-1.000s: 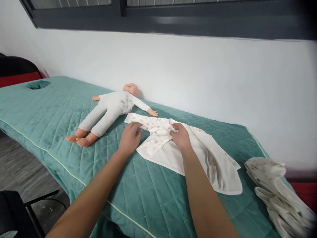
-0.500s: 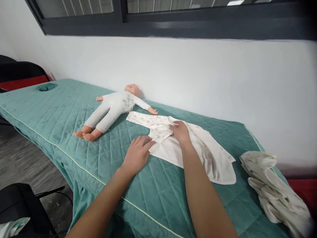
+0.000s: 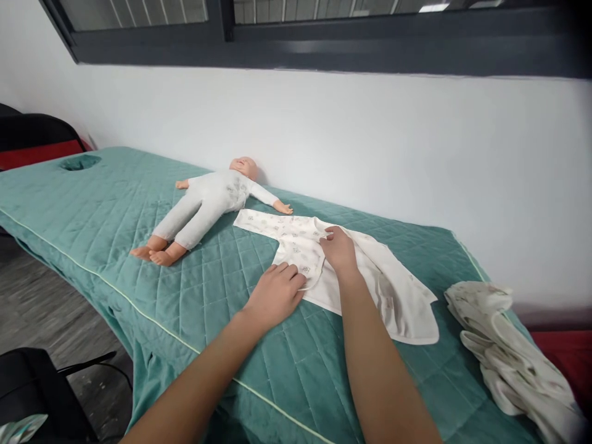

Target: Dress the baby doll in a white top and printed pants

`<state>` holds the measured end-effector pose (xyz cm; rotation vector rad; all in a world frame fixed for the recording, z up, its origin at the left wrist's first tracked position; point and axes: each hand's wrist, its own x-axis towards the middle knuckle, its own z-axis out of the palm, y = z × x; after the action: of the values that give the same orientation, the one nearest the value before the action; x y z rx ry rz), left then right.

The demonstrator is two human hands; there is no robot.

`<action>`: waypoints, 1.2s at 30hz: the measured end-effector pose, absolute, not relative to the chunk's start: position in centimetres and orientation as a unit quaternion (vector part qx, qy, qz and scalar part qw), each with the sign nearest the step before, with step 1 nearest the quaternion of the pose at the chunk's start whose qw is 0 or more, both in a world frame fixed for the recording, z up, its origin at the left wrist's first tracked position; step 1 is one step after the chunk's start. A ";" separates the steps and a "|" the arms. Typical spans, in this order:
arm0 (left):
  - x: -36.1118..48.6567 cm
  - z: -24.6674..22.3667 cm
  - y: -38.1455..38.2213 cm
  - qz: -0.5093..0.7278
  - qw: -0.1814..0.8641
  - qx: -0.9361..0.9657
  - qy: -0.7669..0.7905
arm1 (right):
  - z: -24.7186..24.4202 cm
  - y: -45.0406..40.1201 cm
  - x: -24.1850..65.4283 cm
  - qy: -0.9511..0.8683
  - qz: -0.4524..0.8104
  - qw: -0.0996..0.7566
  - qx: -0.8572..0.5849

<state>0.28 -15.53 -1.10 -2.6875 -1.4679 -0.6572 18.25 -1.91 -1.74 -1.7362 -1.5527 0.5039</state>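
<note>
A white baby shirt point(image 3: 298, 245) with small printed figures lies spread on the green quilted cover, one sleeve stretched out to the left. My left hand point(image 3: 277, 293) rests on its lower front edge, fingers bent over the cloth and closed on the hem. Higher up, near the neckline, my right hand point(image 3: 339, 248) pinches the edge of the front panel between thumb and fingers. Beyond the sleeve a baby doll point(image 3: 217, 194) in white clothing lies on its back, its arms out and its head towards the wall.
The green quilted cover point(image 3: 287, 364) spans a long bed along a white wall below a dark window frame point(image 3: 324, 52). Crumpled pale cloth point(image 3: 513, 351) lies at the right end. Black-and-red chairs point(image 3: 41, 139) stand at the far left, with a black object point(image 3: 37, 388) at lower left.
My left hand has moved right along the shirt's lower edge, and the front panel now lies flatter, with its curved edge showing. My right hand has barely shifted. The doll stays put.
</note>
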 end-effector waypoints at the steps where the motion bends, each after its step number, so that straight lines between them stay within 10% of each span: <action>1: 0.4 -1.2 -15.5 -0.211 0.003 -0.857 -0.471 | -1.7 -1.9 18.2 -0.605 0.197 0.367 -0.679; 8: -0.6 -2.2 -14.5 -0.467 -0.179 -0.620 -0.605 | -0.7 -2.2 16.9 -0.622 0.325 0.419 -0.577; 12: -1.9 -2.8 -14.5 -0.625 -0.035 -0.438 -0.645 | -0.9 -2.6 15.9 -0.594 0.454 0.469 -0.471; 28: -0.4 -2.8 -15.0 -0.321 0.022 -0.733 -0.599 | -0.7 -6.2 17.2 -0.754 0.300 0.365 -0.458; 32: -0.2 -2.8 -15.1 -0.281 0.015 -0.717 -0.638 | 1.6 -6.8 25.7 -0.684 0.156 0.409 -0.584; 36: 0.0 -2.7 -15.2 -0.249 0.007 -0.710 -0.659 | 1.8 -6.7 34.0 -0.587 0.057 0.274 -0.760</action>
<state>-0.02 -15.17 -2.73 -2.2201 -2.0601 -0.7783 33.98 -6.70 1.78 -2.0429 -1.5782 0.1520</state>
